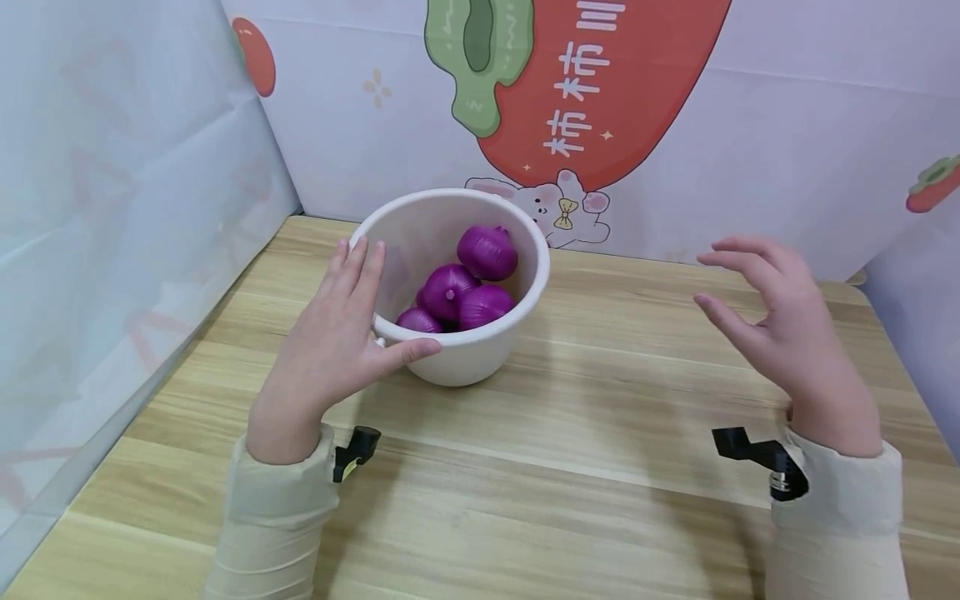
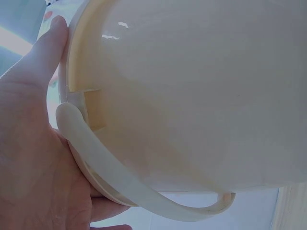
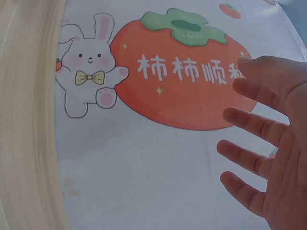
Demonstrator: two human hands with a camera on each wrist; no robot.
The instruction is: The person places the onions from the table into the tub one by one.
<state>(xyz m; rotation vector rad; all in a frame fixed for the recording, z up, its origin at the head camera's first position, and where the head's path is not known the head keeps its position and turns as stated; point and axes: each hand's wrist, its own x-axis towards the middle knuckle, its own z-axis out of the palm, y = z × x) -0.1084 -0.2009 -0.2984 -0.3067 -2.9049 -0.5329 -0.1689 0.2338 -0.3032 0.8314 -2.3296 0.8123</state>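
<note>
A white plastic bowl (image 1: pixel 467 363) stands on the wooden table near the back wall and holds several purple onions (image 1: pixel 487 252). My left hand (image 1: pixel 339 333) lies against the bowl's left side. Its fingers reach straight up past the rim and its thumb presses on the front wall. In the left wrist view the palm (image 2: pixel 33 158) sits against the bowl's side handle (image 2: pixel 120 177) and outer wall (image 2: pixel 201 96). My right hand (image 1: pixel 780 325) hovers above the table to the right of the bowl, fingers spread and holding nothing. It appears the same way in the right wrist view (image 3: pixel 273 158).
A printed backdrop with a red persimmon (image 3: pixel 182 91) and a rabbit (image 3: pixel 88 91) rises right behind the bowl. A pale sheet wall (image 1: pixel 112 250) closes the left side. The wooden table (image 1: pixel 570 467) stretches toward me, bare in front of the bowl.
</note>
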